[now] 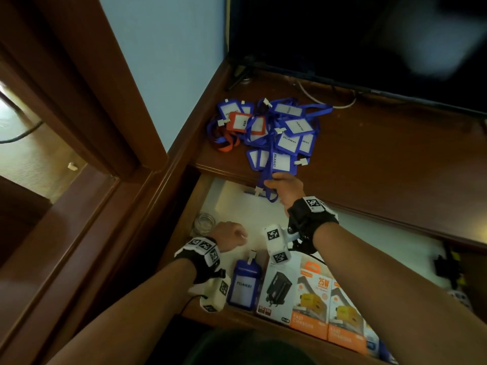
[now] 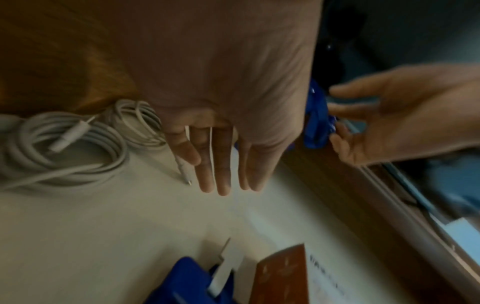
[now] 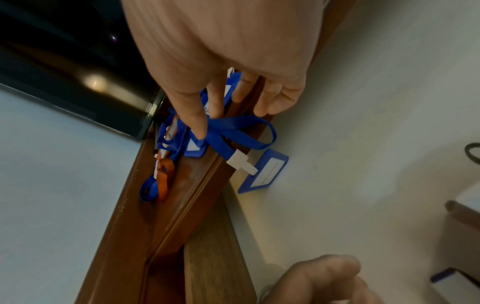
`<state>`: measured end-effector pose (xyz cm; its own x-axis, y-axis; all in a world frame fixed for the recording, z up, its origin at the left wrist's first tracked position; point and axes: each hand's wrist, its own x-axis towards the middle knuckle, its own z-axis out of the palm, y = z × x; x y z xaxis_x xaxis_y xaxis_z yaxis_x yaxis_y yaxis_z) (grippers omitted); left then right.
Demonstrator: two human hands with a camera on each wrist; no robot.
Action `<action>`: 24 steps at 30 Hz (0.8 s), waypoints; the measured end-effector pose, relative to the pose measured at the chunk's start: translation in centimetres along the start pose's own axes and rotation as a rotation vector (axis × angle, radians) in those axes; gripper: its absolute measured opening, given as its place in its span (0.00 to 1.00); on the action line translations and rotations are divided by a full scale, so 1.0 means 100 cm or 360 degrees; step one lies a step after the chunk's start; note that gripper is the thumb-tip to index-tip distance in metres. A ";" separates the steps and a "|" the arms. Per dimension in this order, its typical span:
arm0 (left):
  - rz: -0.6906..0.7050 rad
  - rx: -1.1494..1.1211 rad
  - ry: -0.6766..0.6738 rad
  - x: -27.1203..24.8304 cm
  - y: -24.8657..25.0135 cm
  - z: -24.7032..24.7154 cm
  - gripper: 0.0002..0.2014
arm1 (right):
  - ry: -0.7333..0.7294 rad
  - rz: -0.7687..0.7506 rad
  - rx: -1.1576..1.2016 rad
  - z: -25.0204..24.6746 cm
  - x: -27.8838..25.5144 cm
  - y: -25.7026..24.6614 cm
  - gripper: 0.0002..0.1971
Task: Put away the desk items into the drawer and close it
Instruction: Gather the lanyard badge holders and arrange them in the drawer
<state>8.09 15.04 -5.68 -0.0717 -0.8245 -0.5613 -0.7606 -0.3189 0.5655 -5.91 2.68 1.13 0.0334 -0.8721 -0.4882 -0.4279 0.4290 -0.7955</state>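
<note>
A pile of blue and orange badge holders with lanyards (image 1: pixel 271 127) lies on the brown desk top (image 1: pixel 382 159), near its front edge. My right hand (image 1: pixel 283 184) pinches a blue lanyard (image 3: pixel 233 131) at that edge. The lanyard's blue badge holder (image 3: pixel 265 172) hangs over the edge into the open drawer (image 1: pixel 369 241). My left hand (image 1: pixel 232 235) hovers inside the drawer at its left side, its fingers (image 2: pixel 221 164) straight and holding nothing. Another blue badge holder (image 1: pixel 243 285) lies in the drawer beside my left wrist.
Charger boxes (image 1: pixel 311 293) stand in a row along the drawer's front. A glass jar (image 1: pixel 204 222) sits in its far left corner, and coiled white cables (image 2: pixel 64 144) lie close by. A dark screen (image 1: pixel 355 35) stands at the back of the desk.
</note>
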 end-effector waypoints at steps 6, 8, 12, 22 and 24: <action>0.0158 -0.0248 0.0349 -0.006 0.003 -0.022 0.07 | -0.0094 -0.0051 0.0024 -0.006 -0.014 -0.010 0.11; 0.0190 -0.0431 0.0495 -0.009 0.014 -0.035 0.05 | -0.0120 -0.0040 0.0038 -0.010 -0.019 -0.011 0.11; 0.0308 -0.0404 0.0958 -0.020 0.047 -0.062 0.07 | -0.0120 -0.0089 0.0062 -0.022 -0.041 -0.016 0.10; 0.0695 0.0522 0.0964 0.019 0.113 -0.100 0.25 | -0.0502 -0.0265 0.0318 -0.063 -0.097 -0.071 0.14; 0.0726 0.0499 0.0939 0.034 0.111 -0.105 0.13 | -0.0532 -0.0277 0.0471 -0.082 -0.104 -0.078 0.14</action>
<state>6.18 3.77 5.05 -0.1327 -0.9805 0.1448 -0.8905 0.1821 0.4168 -10.31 6.50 15.36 0.3910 -0.8341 -0.3890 -0.1164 0.3744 -0.9199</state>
